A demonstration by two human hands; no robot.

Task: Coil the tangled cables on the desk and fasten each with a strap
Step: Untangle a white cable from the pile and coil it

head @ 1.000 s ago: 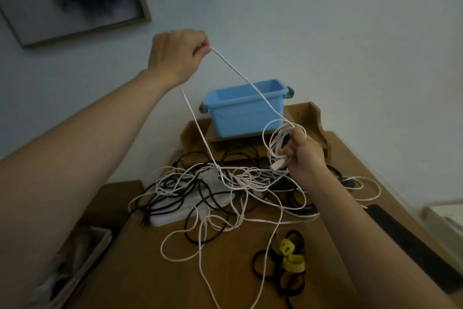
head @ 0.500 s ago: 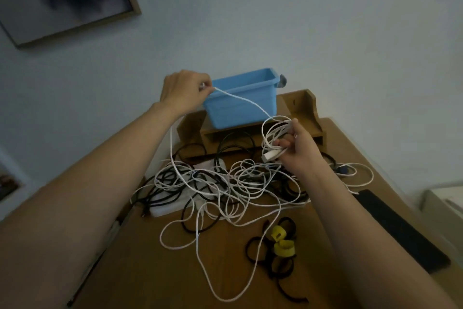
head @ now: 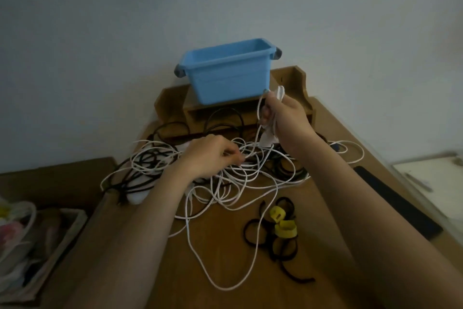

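A thin, smooth-jacketed white cable [head: 226,204] sprawls in slack loops over the middle of the brown wooden desk [head: 323,198]. It is threaded through several black cables [head: 140,162] and draped across a white plastic power strip [head: 137,197] near the left edge. The right hand [head: 284,118] is raised toward the back of the desk, its fingers curled round a small bundle of loops gathered from that cable, with a white plug dangling just beneath the fist. The left hand [head: 213,156] is low over the heap, thumb and forefinger seemingly pinching the same strand where it enters the tangle. What matters for the next turn is the stretch between them. It runs slantwise from the bundle down and leftward to the left fingertips, so the free length lies on the left hand's side, and that hand is much the nearer to the knot. I'd guess it has to tease more cable loose and feed it up to the coil. The cord looks limp and springy, apt to snag on the stiffer black leads. Toward the front right of the desk lie floppy black fabric straps [head: 285,230] with yellow tabs, untouched. A pale blue plastic tub [head: 225,73] sits on a wooden shelf unit [head: 299,83] at the back edge.
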